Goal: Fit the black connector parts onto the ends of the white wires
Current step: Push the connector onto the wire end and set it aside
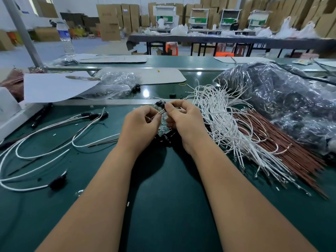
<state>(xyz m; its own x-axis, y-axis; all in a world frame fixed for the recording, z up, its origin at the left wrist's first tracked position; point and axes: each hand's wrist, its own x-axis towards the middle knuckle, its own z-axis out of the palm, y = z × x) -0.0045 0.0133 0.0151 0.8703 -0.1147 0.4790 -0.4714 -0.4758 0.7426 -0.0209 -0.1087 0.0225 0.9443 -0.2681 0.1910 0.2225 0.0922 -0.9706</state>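
My left hand pinches thin wire ends at the middle of the green table. My right hand faces it, fingers curled, pinching a small black connector part at the wire tips. Under both hands lies a small clear bag of black connector parts, partly hidden. A big bundle of loose white wires lies to the right. Finished white wires with black connectors lie to the left, one more nearer me.
Reddish-brown wires lie right of the white bundle, beside a large plastic bag of dark parts. A clear bag, white sheet and water bottle stand at the back left. A white box is at the left edge.
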